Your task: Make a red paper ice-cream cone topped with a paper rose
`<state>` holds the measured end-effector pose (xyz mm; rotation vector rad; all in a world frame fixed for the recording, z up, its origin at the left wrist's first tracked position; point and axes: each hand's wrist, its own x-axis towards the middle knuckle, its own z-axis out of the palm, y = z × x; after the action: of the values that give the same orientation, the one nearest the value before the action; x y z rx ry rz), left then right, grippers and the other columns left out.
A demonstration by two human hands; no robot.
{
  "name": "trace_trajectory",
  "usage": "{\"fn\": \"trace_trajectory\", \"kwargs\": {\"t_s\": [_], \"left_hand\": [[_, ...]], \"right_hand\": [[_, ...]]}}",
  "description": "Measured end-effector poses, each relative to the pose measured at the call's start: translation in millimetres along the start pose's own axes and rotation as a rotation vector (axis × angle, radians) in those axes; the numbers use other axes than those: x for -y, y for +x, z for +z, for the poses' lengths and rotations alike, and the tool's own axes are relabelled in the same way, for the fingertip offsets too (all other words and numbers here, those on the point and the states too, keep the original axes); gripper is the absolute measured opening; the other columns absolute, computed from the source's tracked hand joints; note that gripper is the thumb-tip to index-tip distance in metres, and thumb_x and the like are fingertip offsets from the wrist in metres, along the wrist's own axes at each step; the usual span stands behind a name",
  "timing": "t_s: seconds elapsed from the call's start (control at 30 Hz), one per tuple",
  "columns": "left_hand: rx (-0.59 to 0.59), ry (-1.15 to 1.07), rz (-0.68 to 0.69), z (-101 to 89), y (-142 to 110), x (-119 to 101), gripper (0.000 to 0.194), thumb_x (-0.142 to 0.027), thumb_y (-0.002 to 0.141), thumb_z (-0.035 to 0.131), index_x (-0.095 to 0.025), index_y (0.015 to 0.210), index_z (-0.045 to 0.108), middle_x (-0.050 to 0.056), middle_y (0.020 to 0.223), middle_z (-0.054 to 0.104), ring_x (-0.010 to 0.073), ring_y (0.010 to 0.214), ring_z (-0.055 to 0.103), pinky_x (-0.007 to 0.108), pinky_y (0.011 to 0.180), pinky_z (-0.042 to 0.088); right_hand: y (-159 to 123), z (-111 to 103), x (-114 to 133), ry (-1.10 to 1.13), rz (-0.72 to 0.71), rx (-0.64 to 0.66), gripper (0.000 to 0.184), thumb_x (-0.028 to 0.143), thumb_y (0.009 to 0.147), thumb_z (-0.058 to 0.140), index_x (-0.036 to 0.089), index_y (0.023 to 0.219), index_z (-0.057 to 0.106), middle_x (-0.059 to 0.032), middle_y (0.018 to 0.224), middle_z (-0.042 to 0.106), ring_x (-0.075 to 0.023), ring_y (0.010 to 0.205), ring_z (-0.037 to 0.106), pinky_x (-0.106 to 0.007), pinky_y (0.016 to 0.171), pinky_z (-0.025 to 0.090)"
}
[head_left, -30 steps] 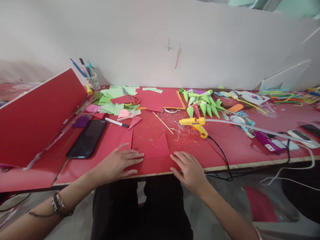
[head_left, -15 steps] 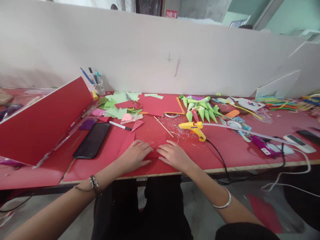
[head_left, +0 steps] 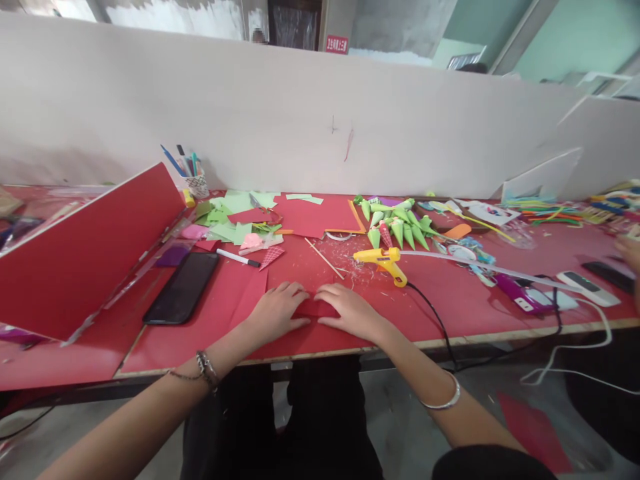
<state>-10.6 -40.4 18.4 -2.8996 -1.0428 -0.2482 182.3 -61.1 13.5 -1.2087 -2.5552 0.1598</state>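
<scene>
A piece of red paper lies on the red tabletop, and its outline is hard to tell from the surface. On its left side my left hand rests with curved fingers over the paper and the thumb at its near edge. From the right, my right hand holds the other side in the same way, fingertips a short gap from the left hand's. Just beyond the hands lie a thin wooden stick, a checkered red paper cone and a capped white marker.
A yellow glue gun with a cord lies to the right, before a pile of green paper cones. Leftward are a black phone, a large red board and a pen cup. A co-worker's hand shows at the far right.
My hands stay at the paper; the right fingers have shifted slightly and curl more over it. The view has tilted a little, and a co-worker's hand has appeared at the right edge.
</scene>
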Motion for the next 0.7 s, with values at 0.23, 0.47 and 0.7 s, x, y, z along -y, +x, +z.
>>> {"fn": "trace_trajectory", "kwargs": {"t_s": [0.23,0.47,0.7], "left_hand": [[0.011,0.096,0.116,-0.8,8.3,8.4,0.012,-0.019,0.082,0.047,-0.016,0.088,0.057,0.005,0.081,0.059,0.0172,0.075,0.057,0.029,0.069,0.040],[-0.295,0.187,0.091,-32.1,13.7,-1.5,0.016,-0.016,0.083,0.040,-0.016,0.071,0.051,-0.001,0.060,0.057,0.0124,0.055,0.052,0.027,0.057,0.033],[-0.486,0.224,0.119,-50.1,12.8,1.9,0.020,-0.016,0.079,0.041,-0.018,0.060,0.046,-0.005,0.047,0.051,0.0081,0.042,0.044,0.024,0.048,0.026]], "right_hand": [[3.7,14.2,-3.2,-0.303,-0.126,-0.060,0.017,0.011,0.083,0.042,0.015,0.078,0.058,-0.0046,0.073,0.059,-0.0166,0.074,0.054,-0.031,0.077,0.038],[14.7,-21.9,13.7,-0.046,0.050,-0.277,0.024,0.023,0.088,0.038,0.017,0.074,0.056,-0.0023,0.066,0.058,-0.0142,0.065,0.051,-0.026,0.066,0.036],[15.4,-49.7,26.9,0.284,0.106,-0.267,0.023,0.026,0.087,0.040,0.018,0.069,0.052,0.0026,0.061,0.053,-0.0097,0.058,0.048,-0.020,0.059,0.035]]}}
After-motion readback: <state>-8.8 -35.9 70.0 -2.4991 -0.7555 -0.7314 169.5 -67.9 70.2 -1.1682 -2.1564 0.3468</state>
